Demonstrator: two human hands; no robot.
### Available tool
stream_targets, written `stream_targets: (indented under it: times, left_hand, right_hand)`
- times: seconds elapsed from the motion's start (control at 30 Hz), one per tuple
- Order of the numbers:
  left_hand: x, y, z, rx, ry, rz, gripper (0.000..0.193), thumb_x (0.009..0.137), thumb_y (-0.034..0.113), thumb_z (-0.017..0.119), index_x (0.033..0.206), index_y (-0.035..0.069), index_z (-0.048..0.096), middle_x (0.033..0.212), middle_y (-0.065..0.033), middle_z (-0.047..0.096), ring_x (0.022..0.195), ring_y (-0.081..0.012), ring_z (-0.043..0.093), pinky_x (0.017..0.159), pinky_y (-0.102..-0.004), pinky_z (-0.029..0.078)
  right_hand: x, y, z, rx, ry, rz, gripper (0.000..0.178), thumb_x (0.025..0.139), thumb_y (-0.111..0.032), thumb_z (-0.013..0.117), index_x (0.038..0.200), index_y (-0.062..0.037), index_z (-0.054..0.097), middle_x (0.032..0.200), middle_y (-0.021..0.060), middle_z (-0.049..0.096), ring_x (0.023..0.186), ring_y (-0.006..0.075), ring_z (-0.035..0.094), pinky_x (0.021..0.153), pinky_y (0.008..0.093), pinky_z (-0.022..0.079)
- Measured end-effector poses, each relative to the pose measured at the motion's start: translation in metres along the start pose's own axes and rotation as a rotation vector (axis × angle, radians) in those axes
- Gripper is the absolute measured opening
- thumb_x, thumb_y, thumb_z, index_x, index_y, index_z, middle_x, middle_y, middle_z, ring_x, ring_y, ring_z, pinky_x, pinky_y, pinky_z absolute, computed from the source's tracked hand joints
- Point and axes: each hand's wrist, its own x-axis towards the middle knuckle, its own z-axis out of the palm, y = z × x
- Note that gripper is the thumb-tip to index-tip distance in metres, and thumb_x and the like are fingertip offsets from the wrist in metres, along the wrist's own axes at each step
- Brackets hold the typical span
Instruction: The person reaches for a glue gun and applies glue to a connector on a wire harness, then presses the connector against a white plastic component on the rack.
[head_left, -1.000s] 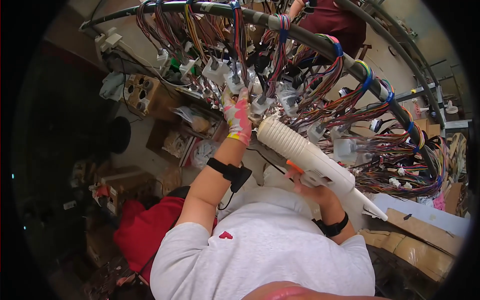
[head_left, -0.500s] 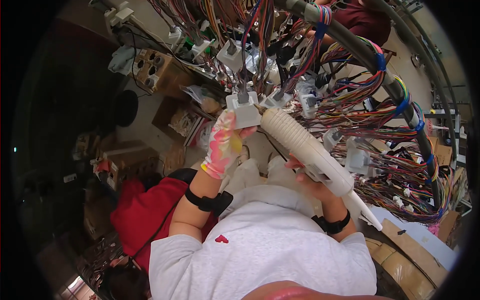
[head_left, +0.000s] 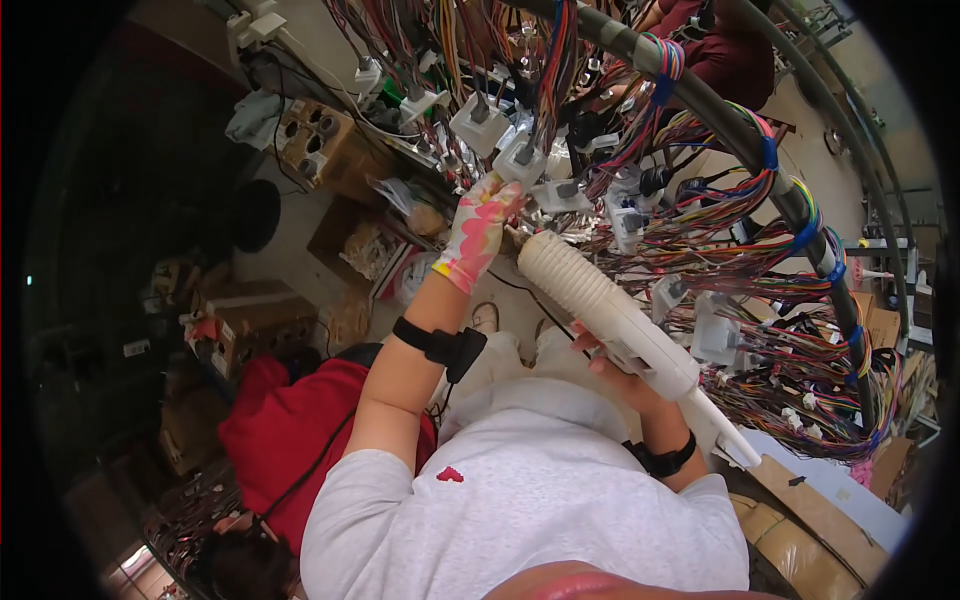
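Observation:
My left hand (head_left: 480,225), in a white, pink and yellow patterned fabric glove, reaches up to a white square connector block (head_left: 520,160). Its fingers are closed at the block's lower edge. A bundle of coloured wires rises from the block's grey plug. My right hand (head_left: 620,375) grips a large white glue gun (head_left: 610,305) from below. The gun slants up to the left, with a ribbed front and a small metal tip. That tip is just below my left fingers, apart from the block. Part of the right hand is hidden behind the gun.
Many wire bundles with white connectors (head_left: 478,122) hang ahead and to the right, tied to a curved dark pipe (head_left: 735,125) with blue ties. Cardboard boxes (head_left: 250,325) stand at left. A person in red (head_left: 290,430) is at lower left, another in maroon (head_left: 720,60) beyond the pipe.
My left hand and the connector block have moved farther away and slightly right. The glue gun's tip, close beside the block before, is now apart from it and a little lower.

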Motion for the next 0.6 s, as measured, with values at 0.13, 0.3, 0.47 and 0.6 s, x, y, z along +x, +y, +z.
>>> stream_targets:
  times: [0.13, 0.3, 0.47, 0.6]
  left_hand:
    - [0.002, -0.010, -0.013, -0.065, 0.091, 0.137, 0.032, 0.089, 0.012, 0.056, 0.118, 0.001, 0.053, 0.111, -0.0048, 0.060, 0.096, -0.0130, 0.058, 0.080, -0.0257, 0.048]
    - [0.011, -0.009, -0.026, -0.224, 0.177, 0.131, 0.037, 0.090, 0.017, 0.052, 0.124, 0.004, 0.048, 0.115, -0.0057, 0.057, 0.103, -0.0149, 0.055, 0.088, -0.0317, 0.045]
    - [0.037, -0.009, -0.006, -0.109, 0.358, 0.344, 0.038, 0.087, 0.016, 0.060, 0.121, 0.003, 0.050, 0.114, -0.0055, 0.058, 0.098, -0.0128, 0.056, 0.084, -0.0291, 0.046]
    - [0.051, -0.001, -0.003, -0.142, 0.205, 0.244, 0.032, 0.082, 0.015, 0.069, 0.111, 0.008, 0.055, 0.100, 0.0002, 0.061, 0.081, -0.0072, 0.058, 0.063, -0.0195, 0.044]
  right_hand:
    - [0.001, -0.004, -0.007, -0.061, -0.014, -0.044, 0.051, 0.080, 0.001, 0.066, 0.127, -0.0017, 0.047, 0.112, 0.0117, 0.061, 0.094, 0.0179, 0.061, 0.083, 0.0322, 0.047]
    - [0.003, -0.012, -0.017, -0.069, -0.022, -0.056, 0.052, 0.081, -0.003, 0.067, 0.128, -0.0023, 0.045, 0.113, 0.0109, 0.061, 0.093, 0.0175, 0.061, 0.083, 0.0319, 0.047]
    - [0.006, -0.015, -0.016, -0.100, -0.045, -0.056, 0.053, 0.082, -0.004, 0.067, 0.130, -0.0028, 0.043, 0.113, 0.0108, 0.060, 0.095, 0.0172, 0.060, 0.083, 0.0310, 0.047]
    - [0.007, -0.014, -0.011, -0.115, -0.058, -0.052, 0.054, 0.082, -0.003, 0.066, 0.130, -0.0026, 0.043, 0.113, 0.0111, 0.060, 0.096, 0.0179, 0.060, 0.083, 0.0310, 0.048]
